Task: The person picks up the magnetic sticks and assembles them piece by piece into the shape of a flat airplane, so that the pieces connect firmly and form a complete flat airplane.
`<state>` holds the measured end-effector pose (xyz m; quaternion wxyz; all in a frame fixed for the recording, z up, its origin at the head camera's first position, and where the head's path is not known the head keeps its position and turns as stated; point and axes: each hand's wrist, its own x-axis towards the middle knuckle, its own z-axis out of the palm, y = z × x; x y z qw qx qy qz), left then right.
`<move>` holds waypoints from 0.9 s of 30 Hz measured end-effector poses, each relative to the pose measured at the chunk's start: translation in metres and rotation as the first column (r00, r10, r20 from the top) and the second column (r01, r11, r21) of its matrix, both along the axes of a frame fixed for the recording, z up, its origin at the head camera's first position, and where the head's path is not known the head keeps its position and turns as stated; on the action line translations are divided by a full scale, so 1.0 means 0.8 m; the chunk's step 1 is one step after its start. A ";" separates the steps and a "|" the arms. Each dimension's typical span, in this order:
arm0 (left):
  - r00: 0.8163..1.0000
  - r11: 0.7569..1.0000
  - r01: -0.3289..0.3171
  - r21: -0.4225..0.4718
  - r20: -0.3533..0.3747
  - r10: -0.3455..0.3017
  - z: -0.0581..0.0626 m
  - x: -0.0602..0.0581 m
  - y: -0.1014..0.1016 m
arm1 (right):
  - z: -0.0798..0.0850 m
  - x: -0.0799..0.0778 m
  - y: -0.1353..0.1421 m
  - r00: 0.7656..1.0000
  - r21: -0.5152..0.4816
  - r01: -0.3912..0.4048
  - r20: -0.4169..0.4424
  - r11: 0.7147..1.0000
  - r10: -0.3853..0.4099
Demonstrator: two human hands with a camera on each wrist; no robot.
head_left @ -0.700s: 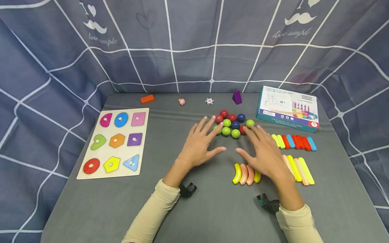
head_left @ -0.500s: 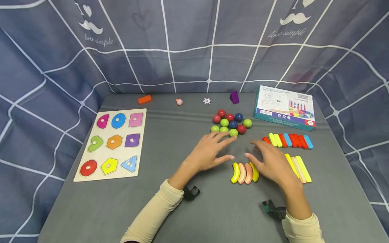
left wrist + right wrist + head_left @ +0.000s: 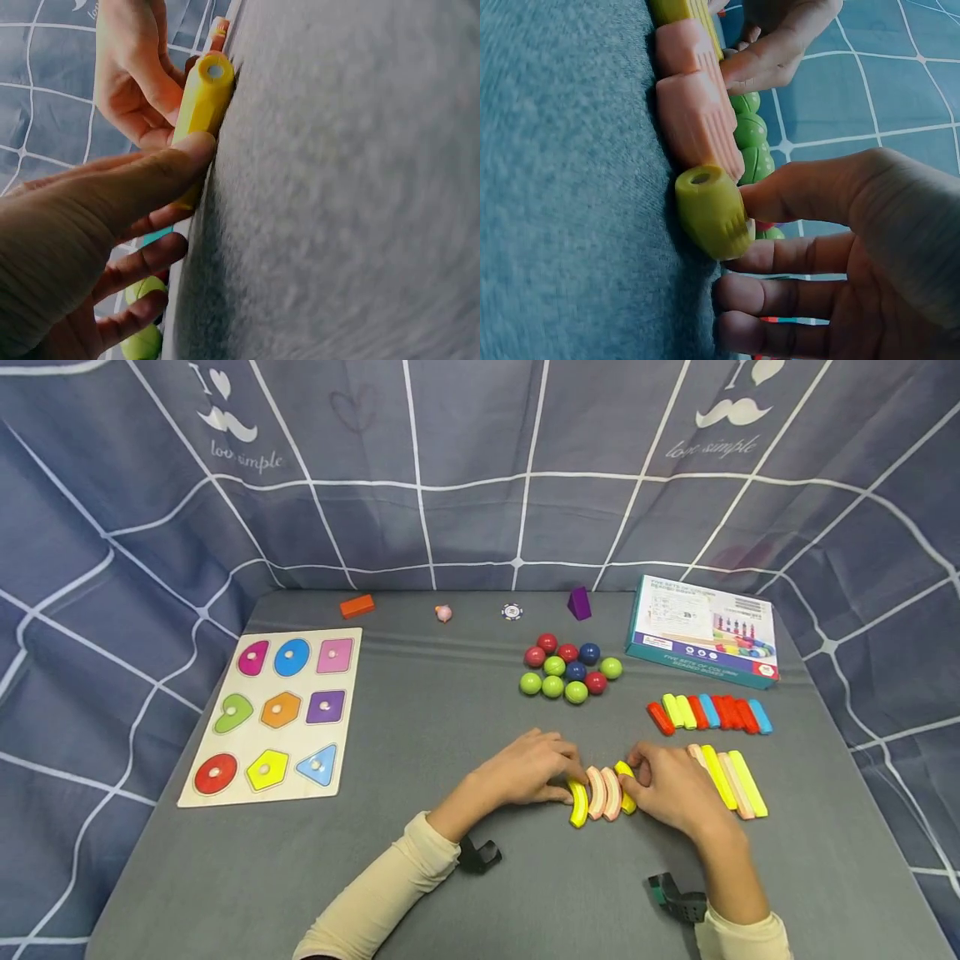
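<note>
Cloth (image 3: 570, 893), flat and grey, lies below the left hand (image 3: 525, 770) and the right hand (image 3: 675, 789). Each hand pinches a curved yellow piece (image 3: 578, 803), maybe so two curved pink pieces (image 3: 597, 793) fit snugly between them.

Both arms enter from the near side of the table (image 3: 450, 877) and converge. Left forearm (image 3: 382, 889), sleeved in beige, slants inward; left hand (image 3: 521, 768) lies roughly midway between the table's left and right edges, palm down. Its thumb (image 3: 139, 180) and index finger pinch; the remaining fingers (image 3: 142, 266) are bent and parted. Right forearm (image 3: 723, 868) angles inward, wrist bare above the cuff. Right hand (image 3: 671, 785), nearer the right edge, also pinches, thumb (image 3: 802, 187) against index finger.
</note>
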<state>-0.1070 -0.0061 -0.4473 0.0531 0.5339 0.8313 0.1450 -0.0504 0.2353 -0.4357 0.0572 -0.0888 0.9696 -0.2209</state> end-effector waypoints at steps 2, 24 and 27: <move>1.000 1.000 -0.015 -0.011 -0.017 0.015 0.000 -0.002 -0.002 | 0.000 -0.001 -0.002 1.000 0.003 0.004 -0.003 1.000 -0.004; 0.827 0.832 -0.554 -0.012 -0.119 0.549 0.007 -0.041 -0.084 | 0.015 -0.082 -0.099 0.950 -0.021 -0.285 -0.138 0.958 0.280; 0.825 0.831 -0.556 -0.005 -0.131 0.551 0.006 -0.042 -0.081 | 0.008 -0.089 -0.114 0.952 0.024 -0.282 -0.114 0.959 0.283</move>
